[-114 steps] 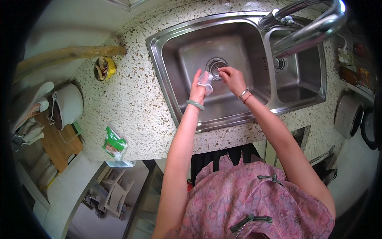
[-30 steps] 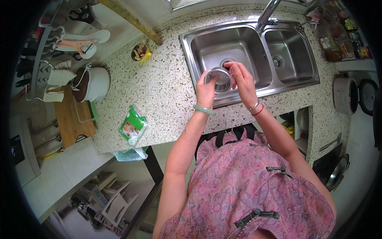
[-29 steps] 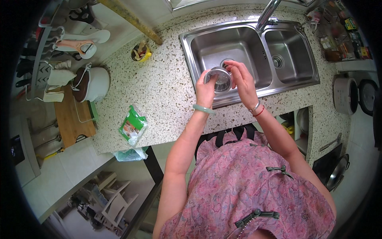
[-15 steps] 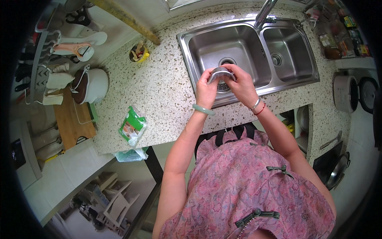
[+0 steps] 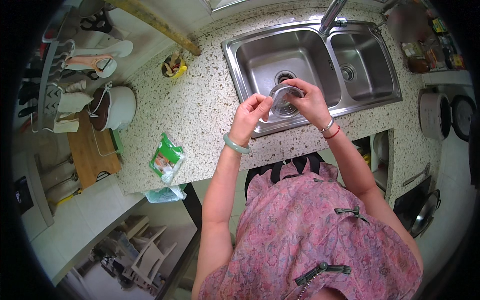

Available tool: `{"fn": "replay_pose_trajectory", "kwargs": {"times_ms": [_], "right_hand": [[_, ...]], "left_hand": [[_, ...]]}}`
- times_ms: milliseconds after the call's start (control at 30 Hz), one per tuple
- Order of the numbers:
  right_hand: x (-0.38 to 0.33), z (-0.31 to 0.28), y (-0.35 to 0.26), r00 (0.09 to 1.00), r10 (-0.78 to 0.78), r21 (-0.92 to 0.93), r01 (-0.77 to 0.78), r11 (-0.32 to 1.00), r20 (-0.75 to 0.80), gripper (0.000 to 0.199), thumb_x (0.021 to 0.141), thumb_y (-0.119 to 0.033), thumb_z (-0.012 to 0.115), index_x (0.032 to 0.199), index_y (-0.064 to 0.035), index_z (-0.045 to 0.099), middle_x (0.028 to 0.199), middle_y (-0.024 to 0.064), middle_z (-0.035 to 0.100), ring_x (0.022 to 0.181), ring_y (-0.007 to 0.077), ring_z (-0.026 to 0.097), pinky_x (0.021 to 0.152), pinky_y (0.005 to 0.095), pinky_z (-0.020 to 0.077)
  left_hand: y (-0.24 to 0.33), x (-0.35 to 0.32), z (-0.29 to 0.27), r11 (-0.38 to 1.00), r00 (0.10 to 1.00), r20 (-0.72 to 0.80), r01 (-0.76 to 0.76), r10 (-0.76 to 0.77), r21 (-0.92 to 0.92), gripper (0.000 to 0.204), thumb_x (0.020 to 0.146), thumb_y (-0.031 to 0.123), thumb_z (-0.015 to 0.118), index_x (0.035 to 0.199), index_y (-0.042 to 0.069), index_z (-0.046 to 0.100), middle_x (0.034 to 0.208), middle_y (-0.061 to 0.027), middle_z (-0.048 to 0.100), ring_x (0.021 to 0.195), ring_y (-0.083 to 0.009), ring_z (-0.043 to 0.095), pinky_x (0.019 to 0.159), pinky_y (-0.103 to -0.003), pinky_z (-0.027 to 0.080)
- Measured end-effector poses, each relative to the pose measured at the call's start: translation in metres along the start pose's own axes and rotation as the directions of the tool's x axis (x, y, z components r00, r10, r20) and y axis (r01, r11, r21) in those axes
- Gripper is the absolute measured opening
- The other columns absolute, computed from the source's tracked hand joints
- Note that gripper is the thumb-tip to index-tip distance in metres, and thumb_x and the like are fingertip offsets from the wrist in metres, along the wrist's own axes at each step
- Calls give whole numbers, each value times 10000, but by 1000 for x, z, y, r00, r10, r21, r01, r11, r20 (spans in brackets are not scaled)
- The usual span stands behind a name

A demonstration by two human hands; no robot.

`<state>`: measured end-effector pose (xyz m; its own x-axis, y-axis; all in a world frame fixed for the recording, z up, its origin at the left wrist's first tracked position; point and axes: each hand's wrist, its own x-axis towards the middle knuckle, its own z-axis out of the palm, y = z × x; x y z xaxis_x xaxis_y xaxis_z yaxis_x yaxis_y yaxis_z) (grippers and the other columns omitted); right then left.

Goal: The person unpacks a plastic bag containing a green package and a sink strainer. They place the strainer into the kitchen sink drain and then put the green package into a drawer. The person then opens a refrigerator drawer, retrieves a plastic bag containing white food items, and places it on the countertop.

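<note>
Over the near edge of the large sink basin (image 5: pixel 255 60), my right hand (image 5: pixel 311 102) grips a round, shallow metal sink strainer (image 5: pixel 278 92) by its right side. Its rim is tilted, and small holes show inside. Beside its left edge, my left hand (image 5: pixel 250 114) has thumb and forefinger pinched together. What lies between those fingertips, if anything, is too small to make out. Just beyond the strainer, the basin's drain (image 5: pixel 285 76) is partly visible.
A chrome faucet (image 5: pixel 331 20) rises behind the double sink. On the speckled counter (image 5: pixel 210 90) to the left are a green-and-clear plastic package (image 5: pixel 167 157) and a yellow cup (image 5: pixel 175 67). A white lidded container (image 5: pixel 120 107) stands farther left. A rice cooker (image 5: pixel 434 115) is at the right.
My left hand has come off the strainer and shifted left, its fingers now pinched. The strainer has turned from nearly edge-on to show its inside, still in my right hand.
</note>
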<state>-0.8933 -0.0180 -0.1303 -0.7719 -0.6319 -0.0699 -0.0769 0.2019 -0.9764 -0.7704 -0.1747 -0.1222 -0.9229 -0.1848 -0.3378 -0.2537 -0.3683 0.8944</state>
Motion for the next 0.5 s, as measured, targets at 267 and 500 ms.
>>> {"fn": "replay_pose_trajectory", "kwargs": {"times_ms": [267,500], "right_hand": [[0,-1,-3,1000,11,21,-11,1000,23,278,796,-75,695,1065,-19,653,925,83,697,839,123,647,751,258,506],[-2,-1,-9,989,82,174,-103,979,125,307,807,-55,688,1104,-6,632,969,29,670,893,93,605,796,242,489]], "left_hand": [[6,-1,-1,933,999,37,-6,21,-361,192,908,128,618,1091,72,615,866,-4,614,720,-80,494,721,-227,420],[-11,12,10,758,990,-121,-28,-68,-652,255,900,75,606,1152,114,592,1011,-12,631,793,-78,560,752,-236,458]]}}
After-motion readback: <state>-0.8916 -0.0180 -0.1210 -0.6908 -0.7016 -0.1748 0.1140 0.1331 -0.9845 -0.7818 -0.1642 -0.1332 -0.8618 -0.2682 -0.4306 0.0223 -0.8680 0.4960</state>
